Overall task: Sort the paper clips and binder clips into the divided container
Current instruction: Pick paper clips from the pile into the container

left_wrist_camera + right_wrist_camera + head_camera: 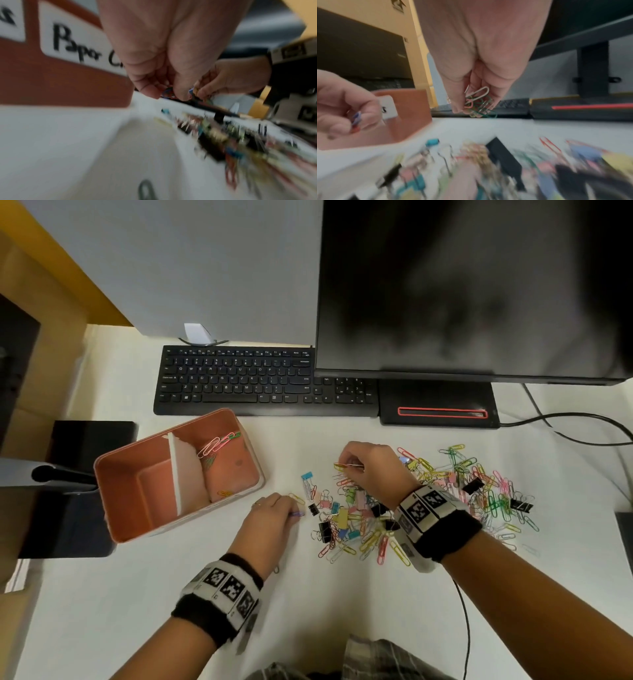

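a white table [342, 611] holds a big pile of clips [421, 505], all mixed up, paper clips and binder clips in many colours. the right hand [373, 470] is over the far left part of the pile. its fingers are curled and pinch a small bunch of paper clips [477, 102] (white, green and pink ones, seen best from the right wrist). the left hand [274, 518] is low by the table, just left of the pile. its fingers are curled too and pinch a few small clips [169, 93] that look blue and red (the view is blurry, so i cannot tell how many).

the orange box [116, 474] sits on the table left of both hands, near the left hand. a white wall [176, 474] splits it in two. the right part has some paper clips in it, pink and green ones at the back and a yellow one at the front. a label [75, 44] on the front of the box says "paper c..." and the left hand hides the rest.

behind it all are a black keyboard [239, 381] and a dark screen [472, 285].
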`<state>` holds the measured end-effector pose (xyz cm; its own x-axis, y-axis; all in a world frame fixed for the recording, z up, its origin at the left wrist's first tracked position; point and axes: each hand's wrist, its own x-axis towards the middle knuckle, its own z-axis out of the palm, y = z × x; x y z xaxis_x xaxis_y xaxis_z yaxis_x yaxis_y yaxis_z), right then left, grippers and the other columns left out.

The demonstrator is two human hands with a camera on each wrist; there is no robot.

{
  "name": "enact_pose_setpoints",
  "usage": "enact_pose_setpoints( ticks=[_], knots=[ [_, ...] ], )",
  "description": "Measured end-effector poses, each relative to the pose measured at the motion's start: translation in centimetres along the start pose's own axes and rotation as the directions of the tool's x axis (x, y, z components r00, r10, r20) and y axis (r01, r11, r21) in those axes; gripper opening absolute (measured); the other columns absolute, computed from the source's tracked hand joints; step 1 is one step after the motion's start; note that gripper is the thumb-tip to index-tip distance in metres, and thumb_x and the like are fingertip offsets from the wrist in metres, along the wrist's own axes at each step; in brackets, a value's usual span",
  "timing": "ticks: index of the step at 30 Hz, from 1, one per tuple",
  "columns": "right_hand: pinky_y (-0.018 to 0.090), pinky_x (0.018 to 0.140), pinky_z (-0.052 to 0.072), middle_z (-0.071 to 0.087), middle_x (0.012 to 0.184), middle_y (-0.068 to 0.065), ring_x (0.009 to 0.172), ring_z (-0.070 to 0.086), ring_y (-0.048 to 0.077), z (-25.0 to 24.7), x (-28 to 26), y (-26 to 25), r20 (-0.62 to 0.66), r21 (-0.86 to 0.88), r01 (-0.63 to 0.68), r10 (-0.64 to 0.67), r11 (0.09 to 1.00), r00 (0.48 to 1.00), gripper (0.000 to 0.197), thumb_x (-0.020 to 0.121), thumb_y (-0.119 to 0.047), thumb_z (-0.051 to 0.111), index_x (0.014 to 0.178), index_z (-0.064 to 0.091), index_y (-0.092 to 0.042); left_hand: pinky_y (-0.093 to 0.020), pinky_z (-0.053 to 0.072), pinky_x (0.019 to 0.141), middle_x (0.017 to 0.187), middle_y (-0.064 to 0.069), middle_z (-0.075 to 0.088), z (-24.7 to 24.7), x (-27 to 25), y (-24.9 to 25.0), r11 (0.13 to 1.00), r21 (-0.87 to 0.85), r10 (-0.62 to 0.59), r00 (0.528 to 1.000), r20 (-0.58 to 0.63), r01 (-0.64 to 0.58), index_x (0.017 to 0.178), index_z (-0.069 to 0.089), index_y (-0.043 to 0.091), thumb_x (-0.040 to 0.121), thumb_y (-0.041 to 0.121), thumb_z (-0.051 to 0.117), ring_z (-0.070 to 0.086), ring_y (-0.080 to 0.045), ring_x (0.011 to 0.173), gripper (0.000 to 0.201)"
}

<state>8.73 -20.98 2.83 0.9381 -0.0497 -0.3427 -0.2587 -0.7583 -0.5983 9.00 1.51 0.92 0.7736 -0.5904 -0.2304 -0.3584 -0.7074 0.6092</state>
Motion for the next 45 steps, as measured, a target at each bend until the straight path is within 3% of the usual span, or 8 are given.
enact_pose_setpoints(
  ticks=[7,13,18,21,25,30,37,45],
  knots=[
    [0.014,0.076,0.042,0.064,0.085,-0.009,0.080,0.056,0.003,-0.6,0.9,-10.8,-0.157,0.212,0.308,-0.279,0.927,0.947,0.009,0.081,-0.010,0.065,0.089,0.065,-0.016,-0.016,0.029,0.055,0.072,0.006,0.054,-10.2,-1.6,0.6,0.996,-0.037,-0.091,0.932,-0.351,0.084,0.080,0.058,0.011,0.080,0.011,0.066,0.045,-0.009,0.060,0.008],
    [0.035,0.087,0.051,0.069,0.097,0.003,0.088,0.063,0.018,2.6,3.9,-17.0,-0.107,0.263,0.285,-0.266,0.922,0.958,0.019,0.081,-0.014,0.068,0.100,0.064,-0.013,-0.034,0.049,0.086,0.103,-0.007,0.063,-12.1,-0.6,-2.4,0.969,0.026,-0.228,0.922,-0.313,0.248,0.109,0.061,0.012,0.077,0.021,0.071,0.059,-0.019,0.089,0.034],
    [0.026,0.087,0.049,0.063,0.111,0.000,0.092,0.059,0.010,1.5,2.3,-10.9,-0.197,0.225,0.180,-0.136,0.957,0.971,0.019,0.088,-0.021,0.059,0.108,0.062,-0.019,-0.015,0.040,0.074,0.095,0.004,0.056,-9.2,-3.4,-1.0,0.999,-0.007,0.044,0.948,-0.315,-0.048,0.099,0.064,0.015,0.077,0.009,0.070,0.052,-0.007,0.079,0.023],
    [0.024,0.093,0.042,0.059,0.121,-0.002,0.101,0.053,0.009,0.3,0.8,-4.4,-0.123,0.023,-0.012,0.015,1.000,0.992,0.025,0.092,-0.018,0.052,0.116,0.059,-0.022,-0.018,0.039,0.088,0.109,0.001,0.056,-4.9,-3.5,-1.1,0.995,-0.046,0.086,0.986,-0.143,-0.093,0.107,0.060,0.018,0.082,0.010,0.064,0.055,-0.011,0.097,0.027],
    [0.028,0.103,0.033,0.054,0.128,0.000,0.118,0.049,0.017,-0.1,0.6,0.2,0.008,-0.099,-0.098,0.099,0.990,0.995,0.030,0.090,-0.013,0.052,0.118,0.059,-0.020,-0.023,0.033,0.098,0.123,-0.003,0.052,-0.5,-1.4,-1.2,0.997,-0.051,0.048,0.998,-0.046,-0.051,0.114,0.058,0.016,0.082,0.003,0.057,0.050,-0.019,0.113,0.034],
    [0.031,0.097,0.042,0.051,0.119,0.000,0.108,0.048,0.017,0.6,1.8,0.8,0.157,-0.182,-0.076,0.106,0.980,0.982,0.029,0.083,-0.017,0.063,0.112,0.063,-0.021,-0.036,0.046,0.093,0.112,-0.007,0.057,1.9,1.6,-1.5,1.000,-0.004,-0.009,0.999,-0.036,0.009,0.106,0.061,0.010,0.079,-0.004,0.054,0.054,-0.023,0.102,0.032],
    [0.019,0.070,0.035,0.051,0.093,-0.003,0.084,0.049,0.014,1.8,1.5,1.4,0.190,-0.179,-0.016,0.050,0.984,0.981,0.022,0.083,-0.009,0.063,0.104,0.061,-0.012,-0.027,0.041,0.076,0.094,-0.008,0.061,3.5,2.2,-1.9,0.997,0.008,-0.080,0.996,-0.041,0.080,0.093,0.065,0.009,0.086,0.005,0.056,0.054,-0.026,0.090,0.013],
    [0.023,0.075,0.041,0.059,0.090,0.000,0.083,0.051,0.013,1.9,1.2,2.4,0.207,-0.126,-0.078,0.103,0.989,0.973,0.011,0.086,-0.017,0.062,0.091,0.067,-0.010,-0.019,0.045,0.074,0.087,-0.004,0.055,2.9,2.8,-1.5,0.990,-0.019,-0.142,0.990,0.004,0.142,0.084,0.061,0.011,0.084,0.003,0.054,0.051,-0.018,0.078,0.010]
  ],
)
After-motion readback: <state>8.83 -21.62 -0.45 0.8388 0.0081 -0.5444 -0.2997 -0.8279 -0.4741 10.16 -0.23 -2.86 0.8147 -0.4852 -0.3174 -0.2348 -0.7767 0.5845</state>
